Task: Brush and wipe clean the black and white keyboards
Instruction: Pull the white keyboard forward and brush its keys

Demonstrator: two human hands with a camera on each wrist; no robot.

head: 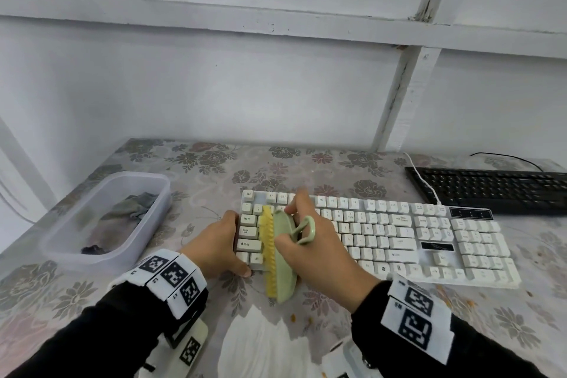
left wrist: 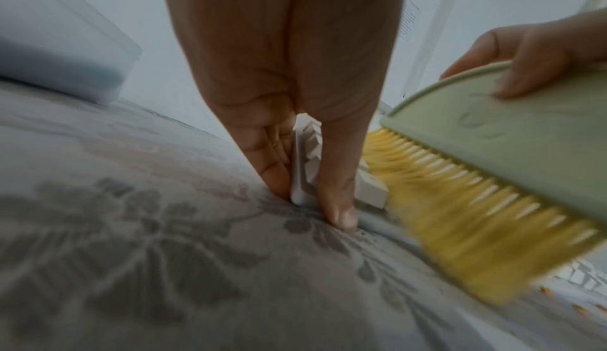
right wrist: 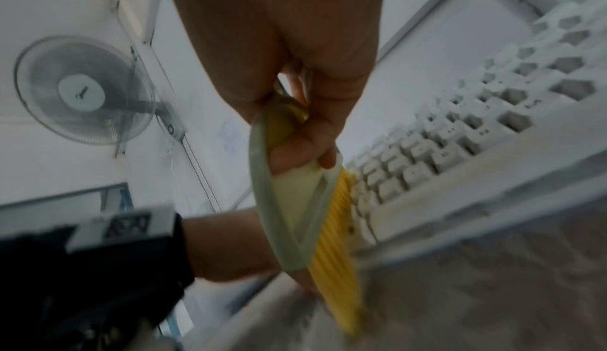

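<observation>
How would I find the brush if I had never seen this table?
Start at the flowery tablecloth and find the white keyboard in the middle. At its left end, the right hand holds the brush while the left hand grips the keyboard's edge. It is the only pale green thing, with yellow bristles and a loop handle.

Right hand (head: 319, 255) grips green brush (head: 283, 258), yellow bristles on white keyboard (head: 399, 236) left end; left hand (head: 214, 245) holds that end.

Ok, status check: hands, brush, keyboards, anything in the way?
Left hand grips white keyboard at its left end. Right hand holds brush, bristles on left-side keys. Black keyboard untouched, far right. Nothing blocking.
</observation>
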